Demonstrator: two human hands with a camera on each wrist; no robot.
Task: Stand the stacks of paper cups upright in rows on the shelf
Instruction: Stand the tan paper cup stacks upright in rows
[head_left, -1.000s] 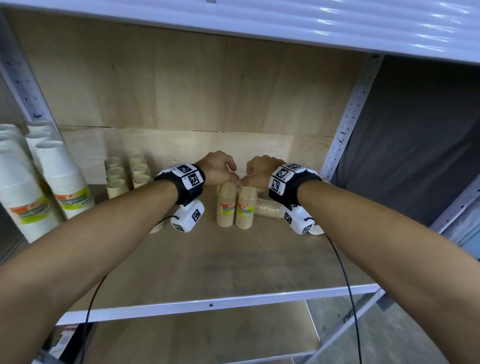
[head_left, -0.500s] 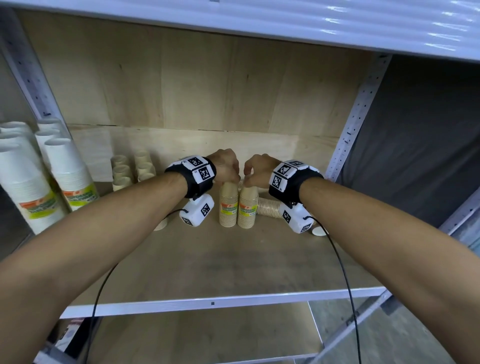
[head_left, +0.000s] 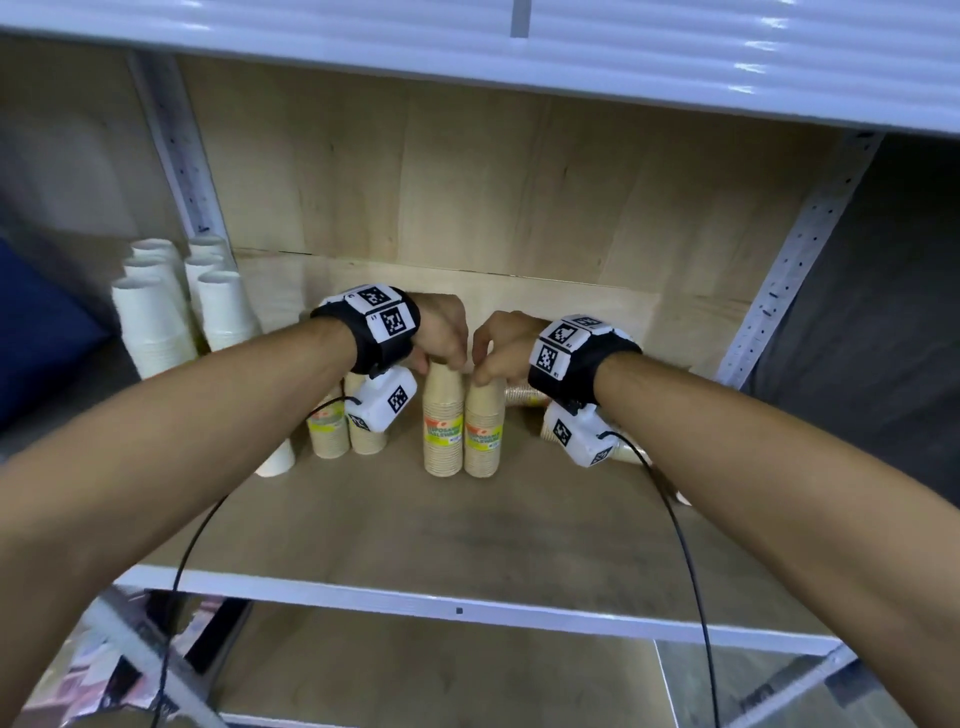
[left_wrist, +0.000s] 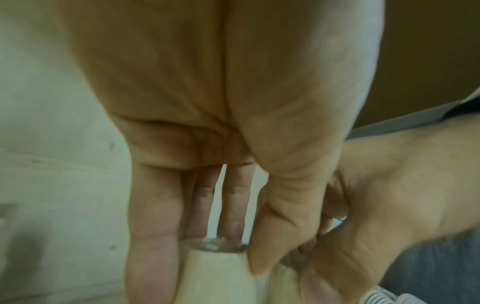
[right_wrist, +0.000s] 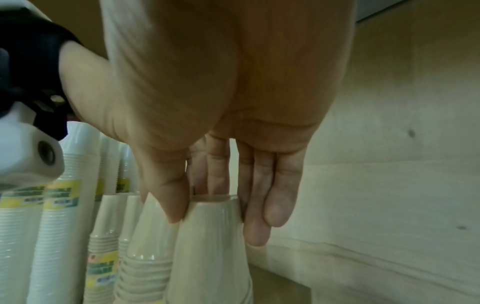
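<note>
Two tan paper-cup stacks, the left stack (head_left: 443, 426) and the right stack (head_left: 484, 434), stand upright side by side, touching, on the wooden shelf (head_left: 467, 525). My left hand (head_left: 448, 358) grips the top of the left stack (left_wrist: 213, 271), thumb (left_wrist: 262, 253) in front and fingers behind. My right hand (head_left: 488, 370) pinches the top of the right stack (right_wrist: 210, 246) between thumb (right_wrist: 170, 201) and fingers (right_wrist: 259, 209). Further tan stacks (head_left: 328, 434) stand just to the left, partly hidden by my left wrist.
Tall white cup stacks (head_left: 156, 322) stand at the far left, and a white cup (head_left: 275, 460) sits by my left forearm. A tan stack (head_left: 522, 397) lies on its side behind my right wrist. The shelf's white front rail (head_left: 457, 603) runs below.
Both hands have moved left with the two upright stacks, bringing them closer to the other tan stacks. The hands, earlier touching, now sit slightly apart.
</note>
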